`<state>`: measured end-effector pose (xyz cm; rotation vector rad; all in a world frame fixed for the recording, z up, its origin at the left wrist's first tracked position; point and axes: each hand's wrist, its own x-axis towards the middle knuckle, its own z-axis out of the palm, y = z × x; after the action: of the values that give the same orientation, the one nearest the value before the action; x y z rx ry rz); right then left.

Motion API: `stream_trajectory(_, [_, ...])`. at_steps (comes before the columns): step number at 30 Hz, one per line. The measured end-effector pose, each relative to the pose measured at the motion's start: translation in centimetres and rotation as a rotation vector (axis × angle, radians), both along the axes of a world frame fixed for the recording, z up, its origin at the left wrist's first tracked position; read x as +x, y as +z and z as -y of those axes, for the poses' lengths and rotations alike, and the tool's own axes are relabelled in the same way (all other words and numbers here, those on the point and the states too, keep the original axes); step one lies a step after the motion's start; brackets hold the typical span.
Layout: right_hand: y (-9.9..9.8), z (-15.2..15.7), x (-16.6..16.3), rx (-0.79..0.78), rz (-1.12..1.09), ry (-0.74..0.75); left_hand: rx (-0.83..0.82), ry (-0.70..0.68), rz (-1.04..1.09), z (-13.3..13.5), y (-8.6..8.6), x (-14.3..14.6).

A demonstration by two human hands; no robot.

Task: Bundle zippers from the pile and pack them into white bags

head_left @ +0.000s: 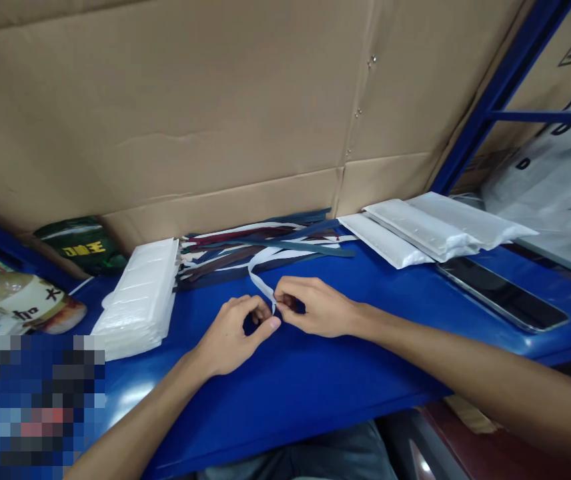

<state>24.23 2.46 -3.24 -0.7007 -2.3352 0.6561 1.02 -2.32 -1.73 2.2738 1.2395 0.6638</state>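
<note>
Between my two hands is the end of a white fabric strip (260, 283), which curves back toward a bundle of strips. My left hand (238, 330) pinches its lower end between thumb and fingers. Just to the right, my right hand (315, 307) grips the same strip a little higher, fingertips close to the left ones. Behind them lies the bundle of coloured fabric strips (230, 257), in dark blue, teal, brown, maroon and white, spread along the back of the blue table (285, 393).
Left of the strips is a stack of white padded packets (140, 287). Further left are a dark green bag (80, 247) and a bottle (30, 300). On the right lie several white padded packets (415, 227) and a phone (503, 293). Cardboard (190, 100) forms the back wall.
</note>
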Motion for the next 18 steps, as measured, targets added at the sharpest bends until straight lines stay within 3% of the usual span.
stream_trajectory(6, [-0.42, 0.32, -0.45, 0.199, 0.099, 0.042, 0.018, 0.085, -0.044, 0.21, -0.02, 0.39])
stream_trajectory(14, [-0.68, 0.28, -0.61, 0.153, 0.127, 0.044, 0.311, 0.12, -0.373, 0.83, -0.03, 0.38])
stream_trajectory(18, [-0.96, 0.0, -0.59, 0.13, 0.094, 0.043, 0.328, 0.149, -0.419, 0.65, -0.51, 0.33])
